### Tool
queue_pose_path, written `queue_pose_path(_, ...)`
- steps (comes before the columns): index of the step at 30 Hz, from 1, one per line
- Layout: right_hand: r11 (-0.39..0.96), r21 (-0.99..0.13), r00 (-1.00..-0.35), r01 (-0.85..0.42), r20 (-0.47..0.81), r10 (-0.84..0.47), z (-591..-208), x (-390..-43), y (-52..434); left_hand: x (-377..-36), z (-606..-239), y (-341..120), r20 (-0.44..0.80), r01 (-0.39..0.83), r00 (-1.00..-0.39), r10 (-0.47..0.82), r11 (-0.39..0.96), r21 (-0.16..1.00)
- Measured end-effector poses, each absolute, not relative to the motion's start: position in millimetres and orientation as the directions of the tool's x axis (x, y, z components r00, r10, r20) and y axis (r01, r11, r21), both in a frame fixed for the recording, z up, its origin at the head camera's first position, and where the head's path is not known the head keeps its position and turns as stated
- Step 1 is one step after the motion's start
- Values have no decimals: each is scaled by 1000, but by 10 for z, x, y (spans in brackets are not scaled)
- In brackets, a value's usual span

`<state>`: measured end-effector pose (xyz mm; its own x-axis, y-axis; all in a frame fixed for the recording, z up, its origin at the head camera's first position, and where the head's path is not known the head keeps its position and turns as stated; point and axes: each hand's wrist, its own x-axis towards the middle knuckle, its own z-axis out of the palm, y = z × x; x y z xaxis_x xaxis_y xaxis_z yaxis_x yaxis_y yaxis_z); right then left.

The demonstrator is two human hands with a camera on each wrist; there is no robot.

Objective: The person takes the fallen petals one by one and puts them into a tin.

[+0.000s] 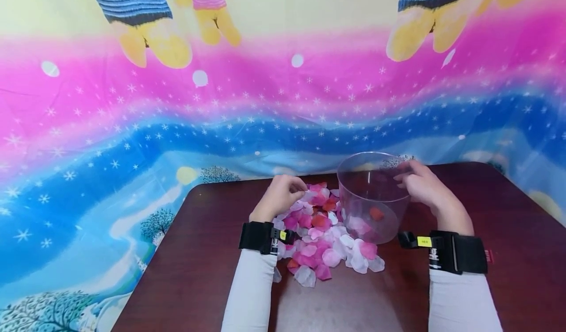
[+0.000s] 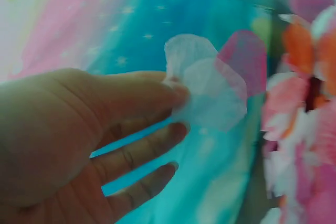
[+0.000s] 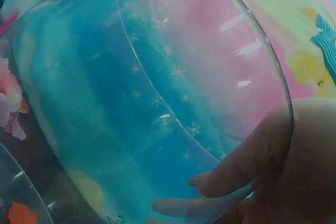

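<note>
My left hand (image 1: 279,195) is above the left side of a heap of artificial petals (image 1: 316,234) in white, pink and red. Between thumb and fingers it pinches a few thin petals (image 2: 215,95), whitish ones with a pink one behind, as the left wrist view shows. To the right of the heap, a clear plastic bucket (image 1: 353,197) stands tilted, with a red petal (image 1: 376,213) visible at its bottom. My right hand (image 1: 422,183) grips the bucket's rim on the right side, its fingers showing through the transparent wall (image 3: 152,103) in the right wrist view.
The dark reddish-brown table (image 1: 190,273) runs under everything. Behind it hangs a colourful cloth (image 1: 274,91) with snowflakes and cartoon figures. Loose petals (image 1: 305,276) lie at the heap's front edge, and pink ones lie close by the bucket's base.
</note>
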<state>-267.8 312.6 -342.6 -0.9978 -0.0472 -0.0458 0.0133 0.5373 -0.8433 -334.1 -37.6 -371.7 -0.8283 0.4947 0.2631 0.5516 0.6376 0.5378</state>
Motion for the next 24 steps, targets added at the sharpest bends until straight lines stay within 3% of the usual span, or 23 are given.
queue_pose_path(14, 550, -835, -997, 24, -58, -45, -3442, -2658, 3106, -3243, -3449, -613, 452, 587, -809, 374, 508, 630)
queue_pose_path(24, 540, -841, -998, 27, -55, -36, -3439, -2671, 3087, -3178, -3360, -449, 629, 727, -685, 368, 397, 560)
